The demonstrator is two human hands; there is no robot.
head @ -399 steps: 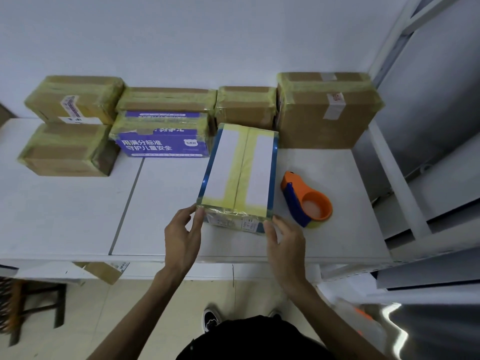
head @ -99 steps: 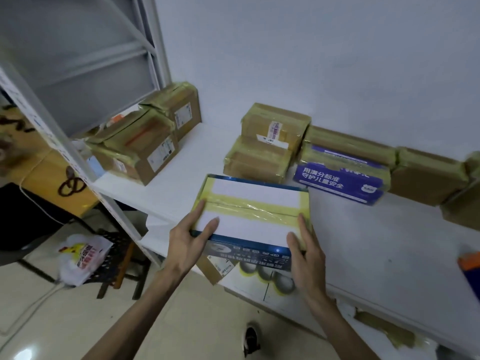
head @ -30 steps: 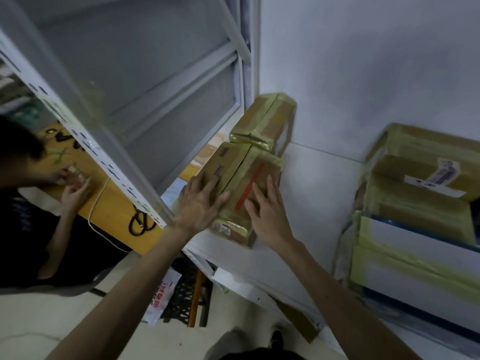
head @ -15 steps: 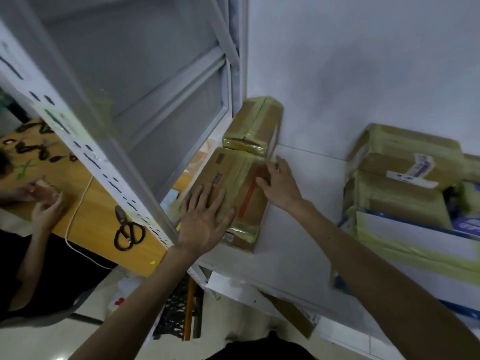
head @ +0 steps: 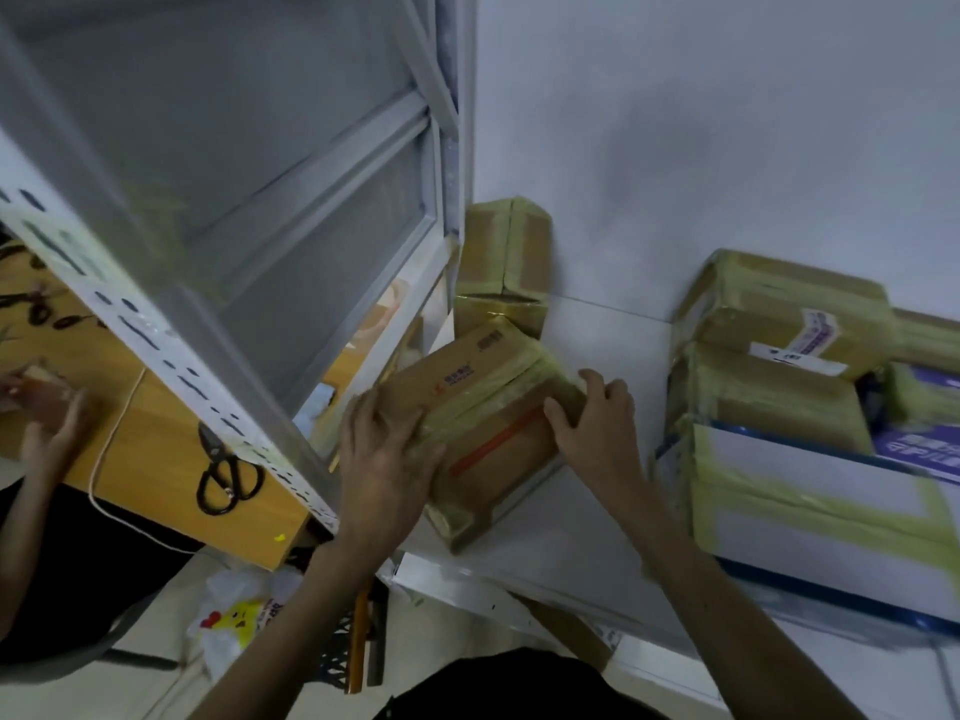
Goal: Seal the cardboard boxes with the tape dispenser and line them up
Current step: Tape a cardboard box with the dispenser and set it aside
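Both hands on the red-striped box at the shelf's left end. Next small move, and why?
Likely lift the box and bring it right onto the bare shelf: left hand and right hand grip its ends, and it sits askew.

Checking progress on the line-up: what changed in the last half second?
The red-striped box has turned and slid slightly nearer. The left hand, flat on top before, now grips its near-left corner; the right hand moved from the far corner to grip its right side. The box by the wall stayed put.
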